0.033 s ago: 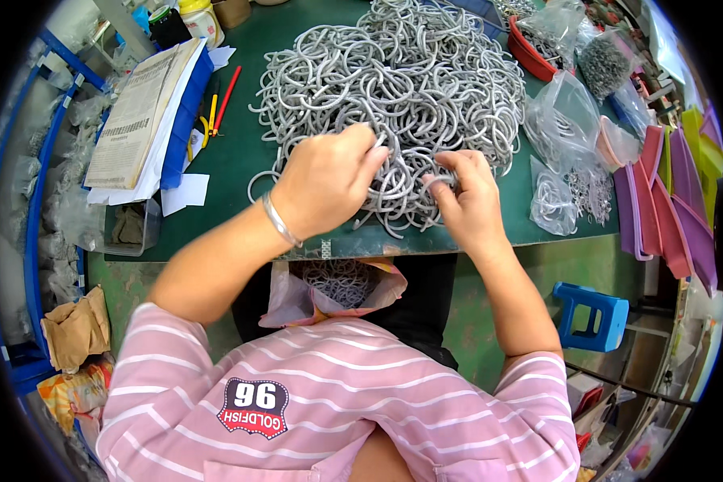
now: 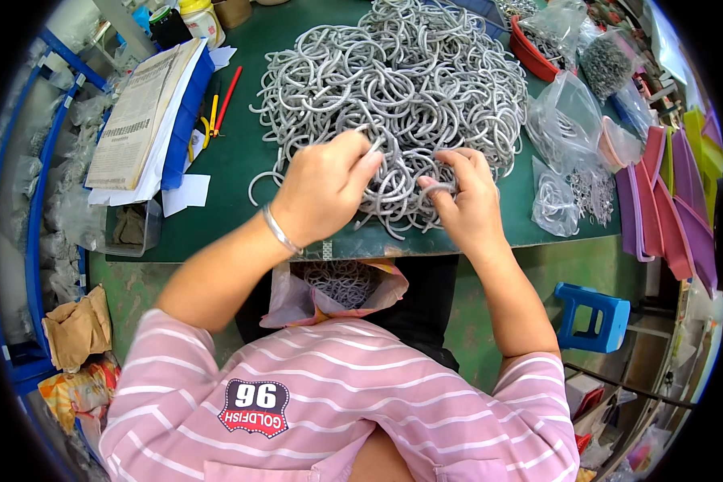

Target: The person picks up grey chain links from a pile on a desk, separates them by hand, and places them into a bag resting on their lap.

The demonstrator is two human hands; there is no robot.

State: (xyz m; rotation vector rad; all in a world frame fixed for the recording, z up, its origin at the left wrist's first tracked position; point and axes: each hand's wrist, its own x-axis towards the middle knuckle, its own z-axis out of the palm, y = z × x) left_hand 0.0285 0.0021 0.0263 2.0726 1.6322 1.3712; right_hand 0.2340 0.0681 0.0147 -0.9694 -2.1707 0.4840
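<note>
While I watched through the head camera, slender grey rings [image 2: 394, 96], many of them open arcs, lay tangled in a heap on the green table [image 2: 241, 145]. The left hand [image 2: 325, 181] pinched one ring [image 2: 373, 148], mostly hidden by the fingers. Another curved by the right hand's [image 2: 466, 197] thumb; I couldn't tell whether it was gripped. Crinkled clear bags [image 2: 566, 120] and a red bowl [image 2: 528, 58] crowded the heap's right side.

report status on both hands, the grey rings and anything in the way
Right hand holding a grey ring. Left hand pinching another. Overlapping ring heap crowding both hands.
</note>
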